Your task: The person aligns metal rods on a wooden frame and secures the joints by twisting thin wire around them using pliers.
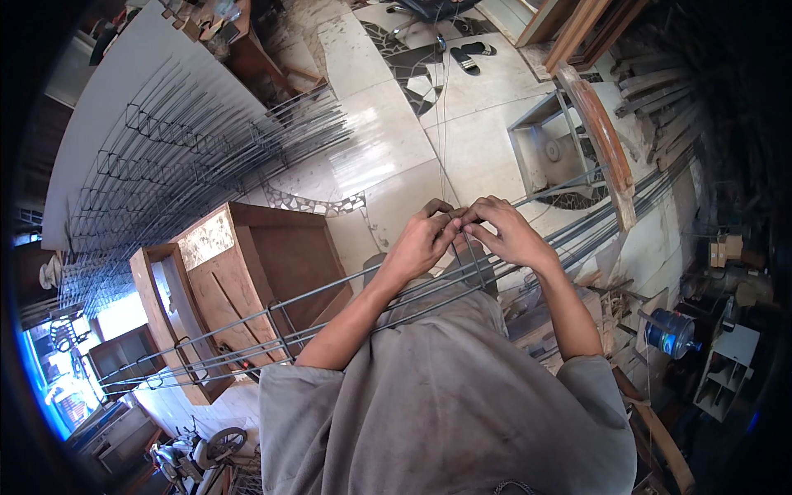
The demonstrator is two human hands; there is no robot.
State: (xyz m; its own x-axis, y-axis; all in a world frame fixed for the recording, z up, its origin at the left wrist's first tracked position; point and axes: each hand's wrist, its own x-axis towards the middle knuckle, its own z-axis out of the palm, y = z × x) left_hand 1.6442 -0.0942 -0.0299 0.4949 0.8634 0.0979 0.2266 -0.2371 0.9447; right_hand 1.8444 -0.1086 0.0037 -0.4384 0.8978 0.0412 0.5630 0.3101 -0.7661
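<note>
The fingers of the left hand [432, 238] and the right hand [502, 233] are bent inward, their tips drawn together almost touching above the far side of a rebar cage [330, 285]. The gap at the fingertips is nearly closed, but one cannot tell what, if anything, is pinched there; the knuckles cover it. Directly below the fingers stands a steel stirrup [476, 260], its upper end partly hidden by the hands. Two thin strands [443, 124] run from the far side of the floor toward the fingertips, and where they end is hard to make out.

The cage lies crosswise in front of the person, from the near left to the far right; the left forearm and the grey shirt [445, 396] hide stretches of its bars. Left of the hands, beyond the cage, stands a brown wooden cabinet [289, 256], and past it a dense pile of rebar [190, 144], too tangled to count. Farther away are dark sandals [466, 62]. To the right, a curved wooden beam [606, 140] partly covers an open metal frame [536, 157]. A blue water bottle [672, 332] sits farther right, before shelves fading into shadow. At the near left, a motorcycle [198, 454] is only partly visible.
</note>
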